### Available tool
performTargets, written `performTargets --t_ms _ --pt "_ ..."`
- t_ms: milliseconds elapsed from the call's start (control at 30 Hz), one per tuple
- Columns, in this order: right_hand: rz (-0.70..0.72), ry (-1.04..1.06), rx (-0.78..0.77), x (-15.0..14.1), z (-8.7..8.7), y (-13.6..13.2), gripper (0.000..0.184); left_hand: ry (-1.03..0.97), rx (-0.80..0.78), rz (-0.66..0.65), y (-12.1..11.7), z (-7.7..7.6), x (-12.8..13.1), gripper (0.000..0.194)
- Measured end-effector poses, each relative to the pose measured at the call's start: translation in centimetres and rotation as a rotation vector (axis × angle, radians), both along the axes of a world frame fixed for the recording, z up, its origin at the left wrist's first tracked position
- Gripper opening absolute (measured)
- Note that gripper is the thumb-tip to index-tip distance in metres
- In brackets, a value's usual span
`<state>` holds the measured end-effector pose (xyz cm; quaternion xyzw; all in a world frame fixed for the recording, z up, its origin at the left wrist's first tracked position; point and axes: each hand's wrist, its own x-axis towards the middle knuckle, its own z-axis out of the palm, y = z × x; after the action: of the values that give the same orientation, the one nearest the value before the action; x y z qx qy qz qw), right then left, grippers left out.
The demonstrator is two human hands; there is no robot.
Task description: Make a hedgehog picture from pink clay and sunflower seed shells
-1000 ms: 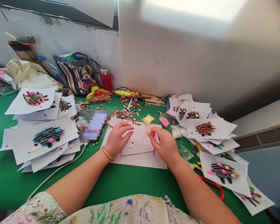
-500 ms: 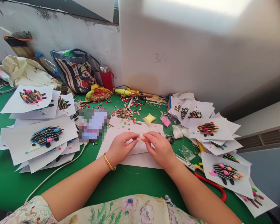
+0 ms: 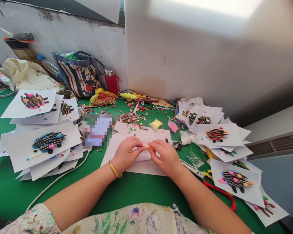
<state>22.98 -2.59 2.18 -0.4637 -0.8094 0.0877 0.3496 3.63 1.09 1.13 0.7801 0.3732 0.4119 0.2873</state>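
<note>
My left hand [image 3: 125, 153] and my right hand [image 3: 164, 157] meet over a white sheet [image 3: 134, 164] on the green table [image 3: 127, 190]. Both pinch a small orange lump of clay [image 3: 148, 147] between their fingertips. The left wrist wears a gold bangle [image 3: 115, 169]. A faint drawing on a smaller paper lies under the hands and is mostly hidden by them.
Stacks of finished seed-hedgehog pictures lie at left [image 3: 47, 143] and right [image 3: 218, 134]. Red-handled scissors [image 3: 216, 190] lie by my right forearm. Loose seeds and beads [image 3: 130, 117], yellow clay [image 3: 156, 124], pink clay [image 3: 173, 126], a striped bag [image 3: 79, 74], a red bottle [image 3: 111, 81] and a white cable [image 3: 57, 180] surround them.
My right hand moved left and my left hand came in to meet it. The pink stick seen in the right hand earlier is gone. Both hands now pinch the orange clay together.
</note>
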Motion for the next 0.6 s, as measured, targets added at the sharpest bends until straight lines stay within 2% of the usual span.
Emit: performTargets --t_ms 133,233,467,600 --pt "-0.033 -0.016 -0.006 0.2 0.2 -0.1 0.026 0.124 0.103 0.015 -0.3 0.4 0.0 0.014" --pt "-0.055 -0.033 -0.018 0.4 0.2 0.0 0.026 0.157 0.117 0.027 -0.4 0.6 -0.2 0.016" --pt "-0.14 -0.028 0.007 1.4 -0.1 0.6 0.026 -0.035 -0.056 0.101 0.5 0.2 -0.8 0.012" --pt "-0.216 -0.072 0.033 3.1 -0.4 1.5 0.028 -0.115 -0.191 0.155 0.8 -0.3 -0.9 0.02"
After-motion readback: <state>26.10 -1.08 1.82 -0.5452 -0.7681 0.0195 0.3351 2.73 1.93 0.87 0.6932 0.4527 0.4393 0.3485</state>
